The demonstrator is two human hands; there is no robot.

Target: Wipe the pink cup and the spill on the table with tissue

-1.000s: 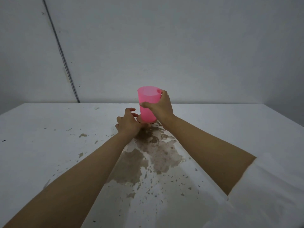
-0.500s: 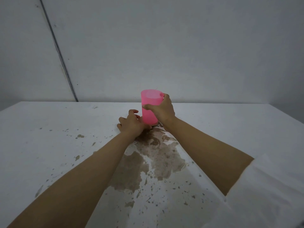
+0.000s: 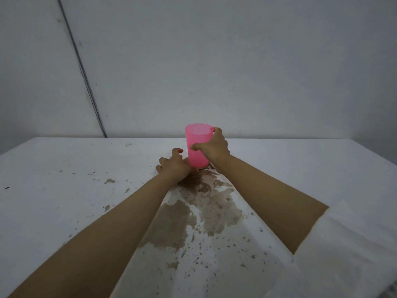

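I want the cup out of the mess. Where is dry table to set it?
Clean white table lies right of the pink plastic cup, past the right hand. The far left is only speckled. The brown spill between the forearms is crowded.

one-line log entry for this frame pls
right hand: grips pink cup, upright | left hand: at cup base, contents unseen | spill: brown, unwiped | table: white

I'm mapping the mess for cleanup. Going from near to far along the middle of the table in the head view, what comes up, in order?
Scattered brown specks → large brown spill → left hand at the cup's base → pink cup, held upright by the right hand → bare table → wall.
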